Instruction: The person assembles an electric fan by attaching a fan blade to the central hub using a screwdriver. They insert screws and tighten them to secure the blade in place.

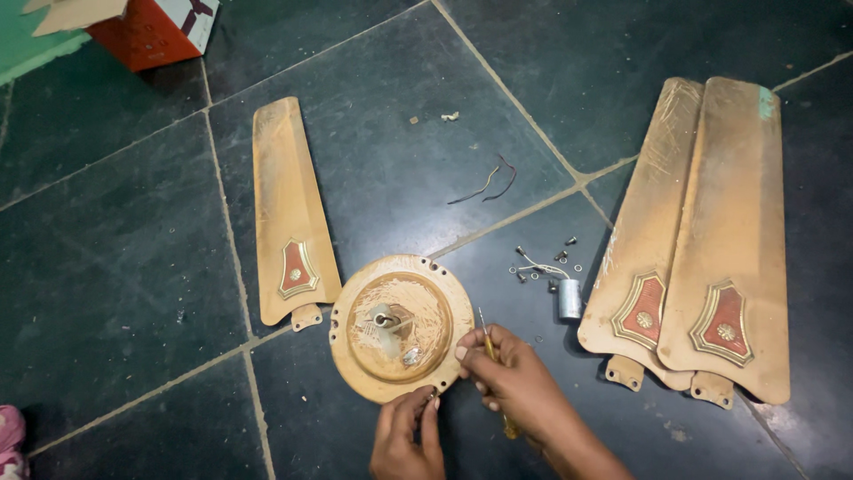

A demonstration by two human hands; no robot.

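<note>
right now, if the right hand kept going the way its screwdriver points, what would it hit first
Likely the round fan motor housing: the right hand aims its screwdriver up along the rim, though it may just skim past.

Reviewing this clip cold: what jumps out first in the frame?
The round tan fan motor housing lies on the dark tiled floor at bottom centre, with the right hand holding a thin screwdriver at its edge and the left hand below it. Two stacked fan blades lie right; a single blade lies left.
</note>
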